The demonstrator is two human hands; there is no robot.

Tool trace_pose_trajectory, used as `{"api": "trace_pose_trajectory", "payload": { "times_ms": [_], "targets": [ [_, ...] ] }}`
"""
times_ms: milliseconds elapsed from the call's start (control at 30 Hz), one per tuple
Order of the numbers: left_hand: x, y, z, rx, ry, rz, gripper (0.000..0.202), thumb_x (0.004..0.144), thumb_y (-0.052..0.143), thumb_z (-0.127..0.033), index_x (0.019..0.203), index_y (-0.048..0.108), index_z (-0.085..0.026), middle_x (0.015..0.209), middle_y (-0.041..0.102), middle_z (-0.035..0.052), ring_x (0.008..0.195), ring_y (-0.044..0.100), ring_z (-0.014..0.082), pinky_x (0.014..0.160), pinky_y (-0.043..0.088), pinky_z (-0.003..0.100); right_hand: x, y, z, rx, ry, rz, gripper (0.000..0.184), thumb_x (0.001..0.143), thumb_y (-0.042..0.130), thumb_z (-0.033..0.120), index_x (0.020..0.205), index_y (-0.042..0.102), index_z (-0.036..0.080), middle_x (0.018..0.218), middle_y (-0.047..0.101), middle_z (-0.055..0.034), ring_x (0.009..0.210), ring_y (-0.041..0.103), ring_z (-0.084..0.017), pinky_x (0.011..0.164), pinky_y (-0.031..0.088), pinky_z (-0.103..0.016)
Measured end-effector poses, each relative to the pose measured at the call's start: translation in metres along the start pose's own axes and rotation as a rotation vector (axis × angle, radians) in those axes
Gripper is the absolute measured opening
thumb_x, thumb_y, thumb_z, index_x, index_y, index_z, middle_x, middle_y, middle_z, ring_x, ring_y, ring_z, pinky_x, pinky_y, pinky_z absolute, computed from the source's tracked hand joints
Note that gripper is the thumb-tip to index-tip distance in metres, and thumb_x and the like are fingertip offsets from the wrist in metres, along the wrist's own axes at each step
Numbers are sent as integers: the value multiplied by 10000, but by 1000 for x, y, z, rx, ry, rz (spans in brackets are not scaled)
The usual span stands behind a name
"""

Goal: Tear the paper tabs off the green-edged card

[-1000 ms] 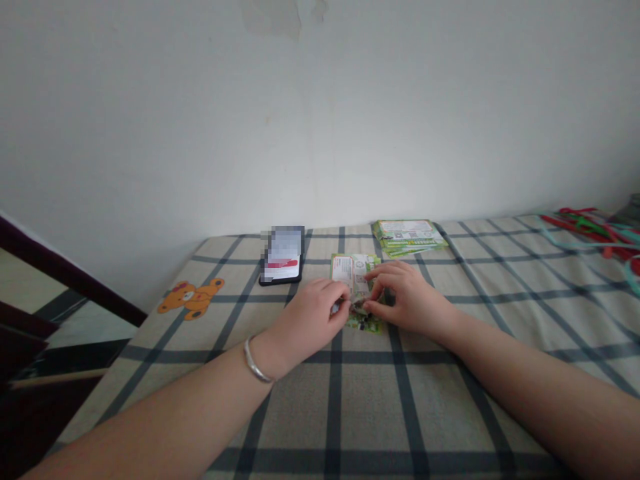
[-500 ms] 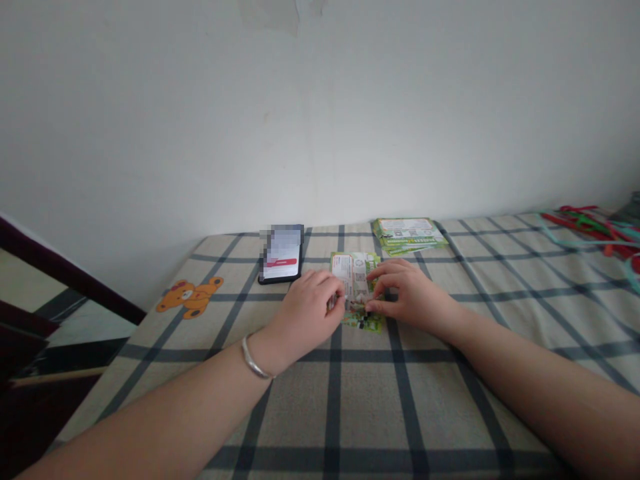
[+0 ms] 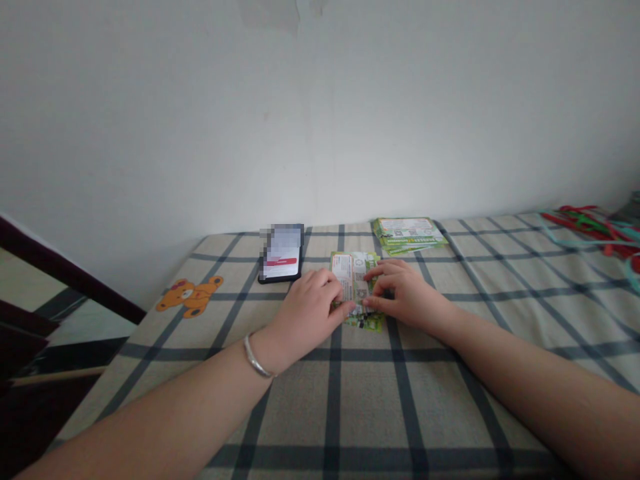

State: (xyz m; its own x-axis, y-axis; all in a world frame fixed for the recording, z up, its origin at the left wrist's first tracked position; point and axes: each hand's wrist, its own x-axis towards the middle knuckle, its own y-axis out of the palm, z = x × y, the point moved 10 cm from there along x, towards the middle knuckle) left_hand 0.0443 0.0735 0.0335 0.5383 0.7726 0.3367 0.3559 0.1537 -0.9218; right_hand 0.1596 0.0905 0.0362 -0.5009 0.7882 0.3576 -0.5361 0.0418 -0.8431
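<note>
A green and white printed leaflet (image 3: 350, 267) lies on the checked cloth in front of me, with another green printed piece (image 3: 369, 323) showing under its near edge. My left hand (image 3: 307, 307), a silver bangle on its wrist, grips the leaflet's left side with curled fingers, thumb reaching over the near part. From the right, my right hand (image 3: 407, 297) has its bent fingers and thumb on the leaflet's opposite side. Both thumbs are close together near the lower middle. The fingertips partly cover the print.
A phone (image 3: 284, 250) with a lit screen lies at the back left. Behind my right hand, a stack of similar leaflets (image 3: 411, 230) sits by the wall. Coloured straps (image 3: 587, 223) are heaped at the far right. A bear picture (image 3: 193, 297) is on the cloth (image 3: 280, 427).
My left thumb has stretched to the right across the leaflet's near part. My right hand has shifted slightly left. The red area on the phone screen looks different.
</note>
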Motion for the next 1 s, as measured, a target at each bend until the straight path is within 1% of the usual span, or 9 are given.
{"api": "trace_pose_trajectory", "payload": {
  "times_ms": [133, 267, 333, 500, 633, 767, 933, 1000],
  "targets": [
    [1, 0, -1, 17, 10, 5, 276, 872, 604, -388, 722, 522, -171, 880, 540, 32, 866, 507, 199, 762, 432, 353, 0, 1, 4, -79, -20, 1, 230, 795, 695, 389, 649, 650, 217, 1028, 685, -26, 1003, 569, -223, 953, 385, -426],
    [1, 0, -2, 28, 25, 10, 269, 863, 618, -372, 713, 526, -169, 871, 545, 29, 855, 507, 199, 759, 434, 359, -1, -3, 11, -176, -43, -22, 233, 794, 692, 420, 691, 640, 218, 992, 688, -14, 989, 579, -231, 1038, 280, -492],
    [1, 0, -3, 24, 26, 8, 263, 857, 626, -360, 707, 527, -168, 875, 548, 30, 861, 509, 200, 768, 437, 361, -1, -4, 12, -209, -41, -26, 239, 791, 691, 435, 704, 638, 218, 942, 688, -19, 960, 584, -231, 1053, 259, -500],
    [0, 0, -3, 28, 28, 10, 249, 856, 629, -344, 709, 534, -167, 886, 556, 32, 870, 514, 200, 779, 442, 362, -1, -5, 12, -261, -40, -25, 250, 793, 680, 459, 735, 642, 219, 890, 670, -33, 938, 578, -229, 1042, 294, -474],
    [0, 1, -2, 37, 27, 18, 255, 856, 629, -360, 715, 539, -168, 894, 558, 36, 883, 515, 206, 788, 442, 369, -1, -4, 12, -332, -17, -24, 285, 791, 664, 501, 769, 640, 218, 887, 647, -53, 961, 565, -252, 1058, 282, -510],
    [0, 2, -1, 46, 15, 30, 256, 859, 625, -359, 714, 540, -167, 901, 560, 37, 887, 516, 208, 795, 441, 375, -2, -5, 11, -377, 3, -27, 291, 795, 651, 514, 774, 641, 224, 901, 631, -56, 984, 554, -262, 1081, 252, -542],
    [0, 2, -3, 59, 30, 19, 253, 861, 623, -352, 711, 543, -164, 905, 562, 38, 888, 516, 205, 794, 441, 368, 0, -5, 12, -403, -13, -39, 289, 763, 685, 514, 768, 634, 229, 896, 623, -53, 986, 537, -276, 1072, 268, -567],
    [0, 2, -4, 80, 41, 18, 250, 864, 618, -356, 719, 550, -164, 917, 567, 41, 889, 516, 206, 793, 438, 369, 1, -3, 9, -403, 2, -38, 299, 748, 701, 514, 753, 626, 225, 883, 612, -53, 975, 540, -276, 1077, 263, -576]
  ]
}}
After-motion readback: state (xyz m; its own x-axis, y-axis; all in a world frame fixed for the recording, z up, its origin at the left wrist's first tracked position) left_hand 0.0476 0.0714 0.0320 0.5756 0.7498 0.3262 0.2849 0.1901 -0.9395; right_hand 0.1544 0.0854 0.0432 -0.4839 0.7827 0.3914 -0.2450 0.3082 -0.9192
